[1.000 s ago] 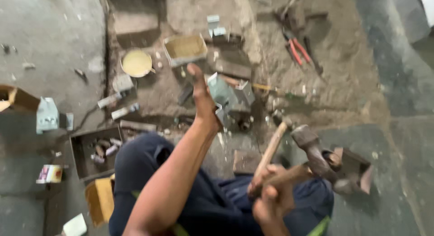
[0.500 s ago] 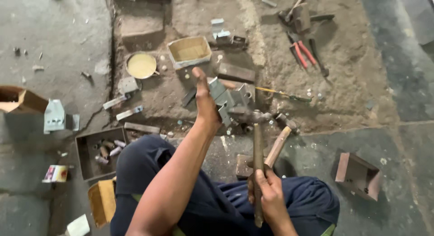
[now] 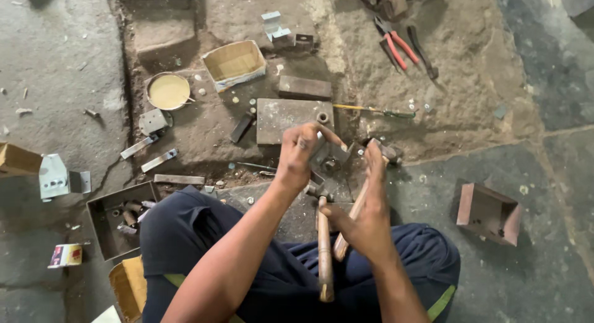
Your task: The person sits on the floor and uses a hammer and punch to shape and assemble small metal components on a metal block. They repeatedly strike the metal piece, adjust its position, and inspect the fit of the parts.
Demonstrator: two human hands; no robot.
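I sit cross-legged on the floor. My left hand [image 3: 302, 155] grips a small grey metal bracket [image 3: 331, 155] in front of my knees. A wooden-handled hammer [image 3: 324, 249] lies upright across my lap, its head just below the left hand, and no hand holds it. My right hand [image 3: 366, 219] has its fingers stretched straight and lies along the slanted handle of a second hammer [image 3: 341, 245], whose head [image 3: 387, 151] is beside the bracket. The thumb points toward the first hammer's handle.
A grey metal plate [image 3: 281, 119] and a dark block [image 3: 303, 88] lie beyond the bracket, with a screwdriver [image 3: 371, 111], red-handled pliers [image 3: 396, 47], a cardboard box [image 3: 235, 63] and a round tin [image 3: 168, 91]. There is a rusty open box [image 3: 489, 213] at right and a parts tray [image 3: 114, 219] at left.
The right hand swung a hammer down from a raised position, then let go of its handle; that hammer now rests on my lap. The left hand stayed on the bracket.
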